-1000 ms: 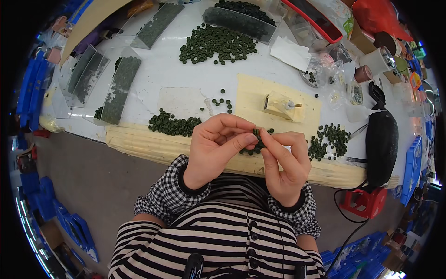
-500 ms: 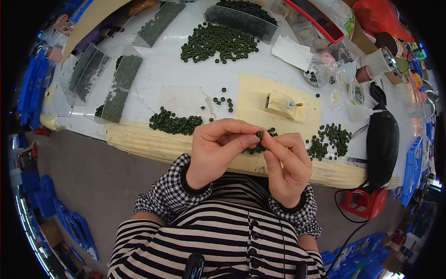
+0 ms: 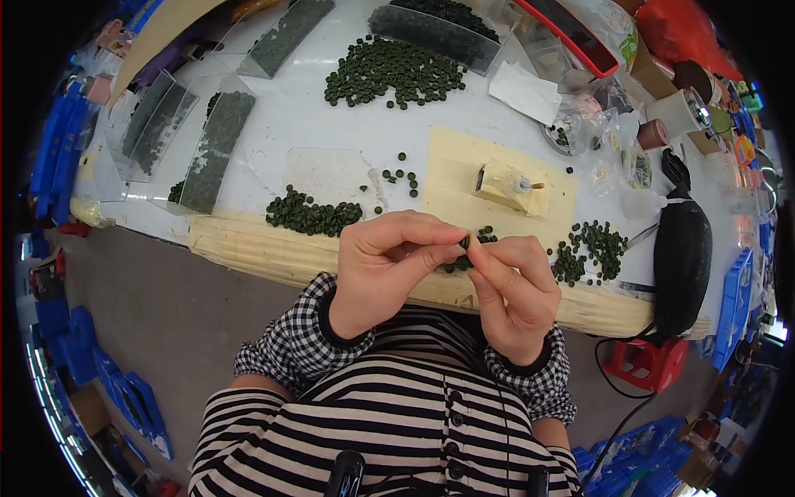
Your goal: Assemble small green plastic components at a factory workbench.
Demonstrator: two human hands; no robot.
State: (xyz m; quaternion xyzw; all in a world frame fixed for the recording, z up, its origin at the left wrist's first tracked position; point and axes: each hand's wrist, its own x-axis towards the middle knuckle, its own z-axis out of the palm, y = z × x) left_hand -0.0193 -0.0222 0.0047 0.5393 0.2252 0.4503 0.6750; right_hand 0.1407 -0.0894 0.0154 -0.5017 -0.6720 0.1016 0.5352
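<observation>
Over the table's front edge, my left hand (image 3: 368,269) pinches a small dark green disc (image 3: 464,243) between thumb and forefinger. My right hand (image 3: 522,290) meets it from the other side, its forefinger tip pressed to the disc, thumb lower down and other fingers curled. Partly hidden behind my fingertips lies a small heap of similar discs (image 3: 484,238). A larger heap (image 3: 313,215) sits left of my left hand, and another heap (image 3: 600,247) lies beyond my right hand. Several loose discs (image 3: 400,175) are scattered ahead.
A tape-wrapped block (image 3: 501,190) with a metal spindle stands on a yellow sheet (image 3: 447,153). Farther back are a big disc pile (image 3: 385,74) and clear trays (image 3: 217,153). A black pouch-like object (image 3: 681,257) is at right; a padded yellowish edge (image 3: 240,248) runs along the front.
The view has shifted slightly. My hands stay together at nearly the same place, and the disc between the fingertips is turned a little.
</observation>
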